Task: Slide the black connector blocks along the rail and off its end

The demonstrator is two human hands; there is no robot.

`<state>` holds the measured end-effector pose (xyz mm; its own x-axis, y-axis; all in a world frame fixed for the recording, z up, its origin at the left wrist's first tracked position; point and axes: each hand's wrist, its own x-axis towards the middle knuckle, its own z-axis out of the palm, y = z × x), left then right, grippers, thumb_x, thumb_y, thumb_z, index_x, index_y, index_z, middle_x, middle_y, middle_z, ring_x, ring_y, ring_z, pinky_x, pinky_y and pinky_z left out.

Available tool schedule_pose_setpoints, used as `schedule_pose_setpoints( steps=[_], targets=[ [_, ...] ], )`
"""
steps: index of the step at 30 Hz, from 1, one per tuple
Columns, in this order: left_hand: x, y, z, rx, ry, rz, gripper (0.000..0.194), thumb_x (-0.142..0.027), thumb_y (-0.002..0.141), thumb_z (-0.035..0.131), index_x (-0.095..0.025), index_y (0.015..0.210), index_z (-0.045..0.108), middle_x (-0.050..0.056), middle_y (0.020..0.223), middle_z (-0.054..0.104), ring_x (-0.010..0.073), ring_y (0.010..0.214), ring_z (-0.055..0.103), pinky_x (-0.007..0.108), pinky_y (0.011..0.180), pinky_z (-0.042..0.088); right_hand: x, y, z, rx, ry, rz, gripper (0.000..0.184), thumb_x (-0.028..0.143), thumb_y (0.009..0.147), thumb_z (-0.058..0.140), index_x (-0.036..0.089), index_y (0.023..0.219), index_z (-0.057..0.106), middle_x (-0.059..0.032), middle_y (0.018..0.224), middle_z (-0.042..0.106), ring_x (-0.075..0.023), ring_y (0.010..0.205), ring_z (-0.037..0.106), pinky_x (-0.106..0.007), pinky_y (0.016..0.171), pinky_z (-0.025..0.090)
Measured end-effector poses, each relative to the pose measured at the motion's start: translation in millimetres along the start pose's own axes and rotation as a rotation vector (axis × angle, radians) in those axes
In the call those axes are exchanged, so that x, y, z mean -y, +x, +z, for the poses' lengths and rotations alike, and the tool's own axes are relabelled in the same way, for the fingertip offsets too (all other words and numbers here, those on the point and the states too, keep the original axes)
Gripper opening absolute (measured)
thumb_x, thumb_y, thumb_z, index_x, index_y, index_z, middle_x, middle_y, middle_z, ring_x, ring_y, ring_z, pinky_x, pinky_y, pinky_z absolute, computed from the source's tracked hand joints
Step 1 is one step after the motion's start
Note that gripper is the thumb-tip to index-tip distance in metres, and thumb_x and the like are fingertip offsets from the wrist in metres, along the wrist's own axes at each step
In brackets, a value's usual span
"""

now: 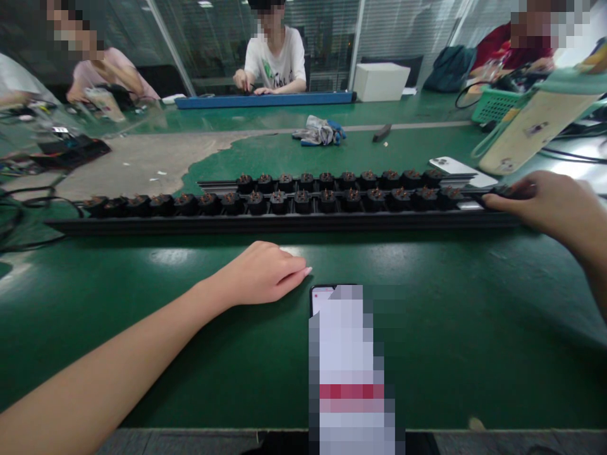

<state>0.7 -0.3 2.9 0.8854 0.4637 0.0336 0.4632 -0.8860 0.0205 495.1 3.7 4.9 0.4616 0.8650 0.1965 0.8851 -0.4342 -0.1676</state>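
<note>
A long black power strip housing (294, 222) lies across the green table, with a row of round black socket modules (327, 201) showing copper contacts on top. A second, shorter black strip (218, 186) with similar modules lies just behind it. My right hand (552, 199) is at the right end of the front strip, fingers closed around a small black part (505, 191) that is mostly hidden. On the table in front of the strip rests my left hand (265, 272), its fingers curled with nothing visible in them. Just right of it lies a phone (315, 303), largely blurred out.
Behind the strips are crumpled gloves (320, 131), a white phone (458, 167) and a tilted cream bottle (526, 126). A green basket (497, 105) stands at right, a white box (382, 82) farther back. Cables (28, 208) lie at left. Several people sit around the table.
</note>
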Motion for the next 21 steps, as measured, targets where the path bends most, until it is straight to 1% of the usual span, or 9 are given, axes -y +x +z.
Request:
schedule_pose_setpoints(
  steps=[6, 9, 12, 15, 17, 21],
  targets=[
    [0, 0, -0.9, 0.003, -0.003, 0.001, 0.042, -0.032, 0.106, 0.037, -0.019, 0.069, 0.051, -0.001, 0.058, 0.054, 0.0139, 0.052, 0.046, 0.031, 0.058, 0.033, -7, 4, 1, -0.016, -0.022, 0.016, 0.049, 0.068, 0.062, 0.061, 0.022, 0.077, 0.056, -0.0087, 0.079, 0.063, -0.0189, 0.065, 0.046, -0.037, 0.063, 0.036],
    [0, 0, -1.0, -0.006, -0.006, 0.001, 0.042, -0.032, 0.106, 0.038, -0.019, 0.069, 0.051, -0.001, 0.058, 0.054, 0.0137, 0.052, 0.046, 0.030, 0.058, 0.032, -11, 6, 1, -0.025, -0.026, 0.010, 0.048, 0.068, 0.062, 0.061, 0.022, 0.077, 0.056, -0.0087, 0.077, 0.062, -0.0183, 0.063, 0.045, -0.036, 0.062, 0.035],
    [0, 0, -0.4, -0.011, 0.000, 0.006, 0.042, -0.031, 0.106, 0.038, -0.019, 0.068, 0.051, -0.001, 0.058, 0.054, 0.0136, 0.052, 0.046, 0.030, 0.058, 0.032, -12, 7, 0, -0.029, -0.041, 0.025, 0.045, 0.066, 0.065, 0.061, 0.022, 0.076, 0.057, -0.0076, 0.070, 0.059, -0.0187, 0.061, 0.044, -0.036, 0.062, 0.035],
    [1, 0, 0.5, -0.017, 0.016, 0.015, 0.042, -0.032, 0.106, 0.037, -0.019, 0.069, 0.051, -0.001, 0.058, 0.054, 0.0138, 0.052, 0.047, 0.030, 0.058, 0.033, -12, 7, -3, 0.024, -0.066, 0.097, 0.039, 0.061, 0.071, 0.062, 0.023, 0.075, 0.056, -0.0064, 0.063, 0.056, -0.0204, 0.061, 0.047, -0.037, 0.062, 0.036],
    [1, -1, 0.8, -0.014, 0.026, 0.020, 0.042, -0.032, 0.107, 0.037, -0.019, 0.069, 0.051, -0.001, 0.058, 0.055, 0.0140, 0.052, 0.048, 0.030, 0.058, 0.032, -13, 7, -4, 0.052, -0.071, 0.126, 0.036, 0.059, 0.074, 0.062, 0.023, 0.075, 0.055, -0.0061, 0.063, 0.056, -0.0208, 0.061, 0.048, -0.038, 0.063, 0.038],
    [1, 0, 0.2, -0.006, 0.028, 0.014, 0.042, -0.032, 0.107, 0.037, -0.019, 0.069, 0.051, -0.001, 0.058, 0.054, 0.0141, 0.052, 0.048, 0.030, 0.058, 0.032, -17, 8, -5, 0.049, -0.086, 0.128, 0.036, 0.058, 0.076, 0.062, 0.023, 0.075, 0.054, -0.0062, 0.064, 0.056, -0.0205, 0.063, 0.048, -0.038, 0.066, 0.039]
  ],
)
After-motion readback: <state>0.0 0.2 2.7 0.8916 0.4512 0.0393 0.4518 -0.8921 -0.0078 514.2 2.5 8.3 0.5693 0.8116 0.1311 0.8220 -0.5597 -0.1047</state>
